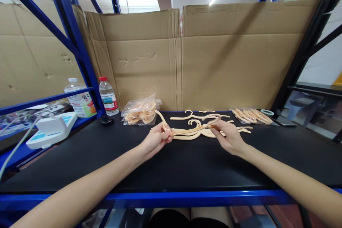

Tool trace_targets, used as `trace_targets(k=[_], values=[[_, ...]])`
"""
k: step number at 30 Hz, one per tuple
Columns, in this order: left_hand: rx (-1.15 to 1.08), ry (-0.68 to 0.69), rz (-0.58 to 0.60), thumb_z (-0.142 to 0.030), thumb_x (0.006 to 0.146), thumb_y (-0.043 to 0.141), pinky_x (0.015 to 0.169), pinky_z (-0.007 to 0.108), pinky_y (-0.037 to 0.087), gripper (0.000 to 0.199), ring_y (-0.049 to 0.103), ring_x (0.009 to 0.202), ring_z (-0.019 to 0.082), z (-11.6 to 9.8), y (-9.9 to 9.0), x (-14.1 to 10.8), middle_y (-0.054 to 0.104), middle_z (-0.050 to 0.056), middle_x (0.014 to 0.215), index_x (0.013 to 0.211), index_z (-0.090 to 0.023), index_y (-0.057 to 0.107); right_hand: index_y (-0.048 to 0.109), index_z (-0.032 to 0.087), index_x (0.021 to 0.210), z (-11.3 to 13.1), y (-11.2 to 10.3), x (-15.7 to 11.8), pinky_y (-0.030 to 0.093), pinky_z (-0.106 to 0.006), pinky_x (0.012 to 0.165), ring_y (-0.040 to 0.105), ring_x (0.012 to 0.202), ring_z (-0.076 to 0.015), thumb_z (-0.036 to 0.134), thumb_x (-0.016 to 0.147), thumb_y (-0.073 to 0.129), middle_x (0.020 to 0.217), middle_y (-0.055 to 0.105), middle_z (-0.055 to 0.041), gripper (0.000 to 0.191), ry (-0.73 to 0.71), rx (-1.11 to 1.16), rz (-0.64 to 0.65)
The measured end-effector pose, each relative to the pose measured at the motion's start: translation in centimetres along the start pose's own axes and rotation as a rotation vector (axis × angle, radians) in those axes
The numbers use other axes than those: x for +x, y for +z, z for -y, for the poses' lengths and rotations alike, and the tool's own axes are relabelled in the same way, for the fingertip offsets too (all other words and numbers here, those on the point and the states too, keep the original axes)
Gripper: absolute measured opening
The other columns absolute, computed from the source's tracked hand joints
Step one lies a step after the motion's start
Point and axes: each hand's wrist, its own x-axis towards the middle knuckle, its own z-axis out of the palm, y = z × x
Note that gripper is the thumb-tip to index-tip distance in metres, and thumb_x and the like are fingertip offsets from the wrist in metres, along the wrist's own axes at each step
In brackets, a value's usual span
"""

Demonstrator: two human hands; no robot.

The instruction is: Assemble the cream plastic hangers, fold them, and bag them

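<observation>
Over the black table (pixel 107 164), my left hand (pixel 157 139) is closed on one end of a cream plastic hanger (pixel 191 130). My right hand (pixel 229 136) grips the same hanger near its hook, fingers pinched. Just behind and beneath it, several cream hangers (pixel 187 137) lie overlapping on the table. Another flat hanger (pixel 179 118) rests farther back. A clear plastic bag of cream pieces (pixel 141 112) sits behind my left hand. A second bag of cream hangers (pixel 252 115) lies beyond my right hand.
A water bottle with a red cap (pixel 108 96) and a dark round object (pixel 107 120) stand at the left, near a white power strip (pixel 53 131). A phone (pixel 285 121) lies back right. Cardboard (pixel 240 60) walls the rear, between blue posts (pixel 80 50).
</observation>
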Motion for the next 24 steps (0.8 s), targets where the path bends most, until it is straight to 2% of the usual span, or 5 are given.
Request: trace_targets(k=[6, 11, 15, 20, 24], values=[[0.028, 0.081, -0.067, -0.005, 0.06, 0.072, 0.049, 0.017, 0.036, 0.027, 0.048, 0.048, 0.006, 0.0, 0.0, -0.2, 0.058, -0.003, 0.061, 0.068, -0.015, 0.048, 0.054, 0.02, 0.106, 0.9, 0.3, -0.2, 0.05, -0.029, 0.071, 0.064, 0.082, -0.0183, 0.014, 0.09, 0.045, 0.094, 0.067, -0.0069, 0.02, 0.046, -0.032, -0.008], [0.035, 0.092, -0.12, -0.013, 0.061, 0.079, 0.061, 0.018, 0.048, 0.027, 0.058, 0.061, 0.007, 0.0, -0.2, 0.1, 0.065, 0.001, 0.076, 0.069, -0.014, 0.052, 0.052, 0.021, 0.114, 0.8, 0.5, -0.1, 0.052, -0.031, 0.074, 0.065, 0.087, -0.0191, 0.019, 0.091, 0.046, 0.104, 0.066, -0.0078, 0.025, 0.223, 0.038, 0.012], [0.043, 0.043, -0.116, -0.014, 0.06, 0.082, 0.07, 0.02, 0.051, 0.029, 0.063, 0.069, 0.009, -0.1, -0.1, 0.0, 0.067, 0.003, 0.084, 0.075, -0.013, 0.058, 0.053, 0.02, 0.114, 0.2, 0.0, 0.5, 0.053, -0.03, 0.071, 0.066, 0.079, -0.0188, 0.026, 0.09, 0.045, 0.089, 0.068, -0.006, 0.026, 0.379, 0.136, -0.006], [0.473, -0.062, 0.226, -0.021, 0.072, 0.072, 0.065, 0.027, 0.053, 0.017, 0.063, 0.068, 0.013, 0.1, 1.1, -1.5, 0.066, 0.006, 0.089, 0.083, -0.013, 0.061, 0.056, 0.016, 0.111, -0.9, -0.4, 0.9, 0.052, -0.029, 0.061, 0.06, 0.067, -0.0167, 0.029, 0.085, 0.049, 0.086, 0.064, -0.0073, 0.03, 0.509, 0.176, -0.021], [1.132, 0.39, 0.644, -0.015, 0.082, 0.057, 0.08, 0.034, 0.05, 0.01, 0.06, 0.088, 0.02, 0.2, 2.1, -2.9, 0.065, 0.009, 0.093, 0.091, -0.016, 0.062, 0.059, 0.017, 0.106, -0.7, -0.2, 1.0, 0.049, -0.028, 0.06, 0.057, 0.063, -0.0152, 0.023, 0.083, 0.047, 0.081, 0.063, -0.0048, 0.027, 0.498, 0.135, 0.14]])
